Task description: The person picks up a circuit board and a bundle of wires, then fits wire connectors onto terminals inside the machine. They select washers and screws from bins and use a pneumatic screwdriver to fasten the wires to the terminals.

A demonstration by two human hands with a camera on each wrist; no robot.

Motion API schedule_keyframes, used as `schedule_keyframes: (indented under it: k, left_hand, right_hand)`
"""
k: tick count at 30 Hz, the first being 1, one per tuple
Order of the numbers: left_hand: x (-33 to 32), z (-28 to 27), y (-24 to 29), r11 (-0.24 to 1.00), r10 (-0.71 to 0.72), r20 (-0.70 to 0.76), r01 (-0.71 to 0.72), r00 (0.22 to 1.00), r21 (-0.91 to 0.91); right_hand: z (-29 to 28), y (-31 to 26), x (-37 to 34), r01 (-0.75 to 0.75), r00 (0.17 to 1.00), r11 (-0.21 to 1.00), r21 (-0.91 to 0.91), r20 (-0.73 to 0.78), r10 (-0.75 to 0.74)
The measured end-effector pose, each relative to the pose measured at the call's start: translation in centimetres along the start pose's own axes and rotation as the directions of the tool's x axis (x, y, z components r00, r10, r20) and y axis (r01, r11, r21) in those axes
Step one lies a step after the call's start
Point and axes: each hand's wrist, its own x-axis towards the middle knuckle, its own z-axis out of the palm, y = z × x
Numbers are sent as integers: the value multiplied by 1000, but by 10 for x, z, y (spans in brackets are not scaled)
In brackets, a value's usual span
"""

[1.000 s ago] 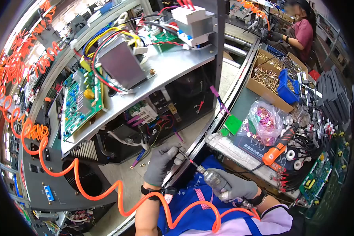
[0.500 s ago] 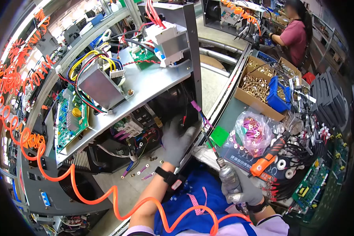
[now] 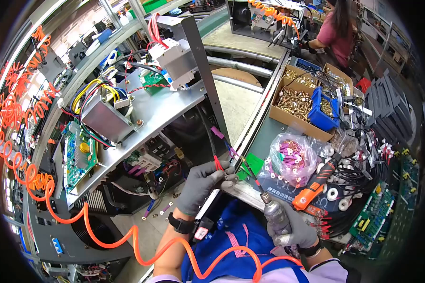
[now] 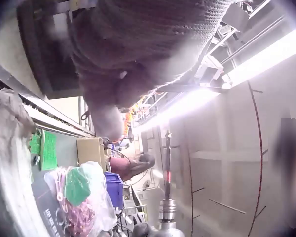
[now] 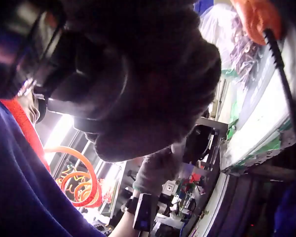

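My gloved left hand (image 3: 198,186) pinches the red end (image 3: 217,163) of a black cable (image 3: 205,127) that hangs down from the metal chassis (image 3: 160,106). In my right hand (image 3: 297,227) is a grey air screwdriver (image 3: 277,214), its long bit (image 3: 252,174) pointing up and left, with the tip close to the left fingertips. An orange coiled air hose (image 3: 137,238) runs across my lap to the tool. In the left wrist view the glove (image 4: 138,54) fills the top, and the screwdriver's chuck (image 4: 167,210) shows below it.
At the right, a cardboard box (image 3: 293,104) of brass screws, a blue bin (image 3: 323,118), a bag of purple-sleeved terminals (image 3: 293,160) and an orange electric screwdriver (image 3: 311,193) lie on the bench. Loose hardware (image 3: 165,207) lies beneath the chassis. A person (image 3: 337,35) works farther back.
From near the bit tip, the left hand reached toward the chassis and came back pinching the cable's red end. The right hand moved right, turning the screwdriver more upright. The view shifted.
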Motion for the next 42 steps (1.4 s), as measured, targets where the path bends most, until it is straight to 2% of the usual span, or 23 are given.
schedule_keyframes:
  k: [6,12,15,18,21,24,27,30,33,36,39,42]
  left_hand:
    - [12,0,-5,980,22,76,-36,997,195]
    - [15,4,-11,990,82,13,-82,997,116]
    - [10,-3,-8,996,34,40,-37,999,80]
    - [4,-6,-3,996,48,6,-49,999,68]
    - [-5,-2,9,989,70,-62,-61,996,134]
    - [-1,-22,5,970,101,30,-106,994,220]
    - [-2,-19,4,948,141,-97,-106,985,301]
    - [1,-19,-3,954,149,-167,-98,974,283]
    - [5,-19,-9,958,160,-242,-92,957,270]
    - [3,-14,-10,957,198,-243,-133,950,258]
    - [2,-17,-8,936,173,-254,-78,952,343]
    - [5,-18,-11,928,192,-247,-94,950,360]
  right_hand:
    - [-4,4,-8,0,1000,999,-40,26,1]
    - [-6,11,-9,-37,999,999,-10,28,37]
    - [-3,16,-6,-66,997,996,51,33,65]
    - [3,8,-5,-148,988,986,76,56,144]
    - [4,8,-3,-149,986,988,48,76,145]
    - [3,11,0,-129,987,991,28,96,126]
    - [7,8,1,-139,987,990,-15,85,140]
    - [14,8,7,-144,984,989,21,109,141]
    - [14,12,12,-135,982,990,-25,132,137]
    - [15,10,12,-163,978,986,-35,130,166]
    - [13,12,13,-191,972,981,-44,131,196]
    - [9,19,17,-157,974,987,-31,157,160]
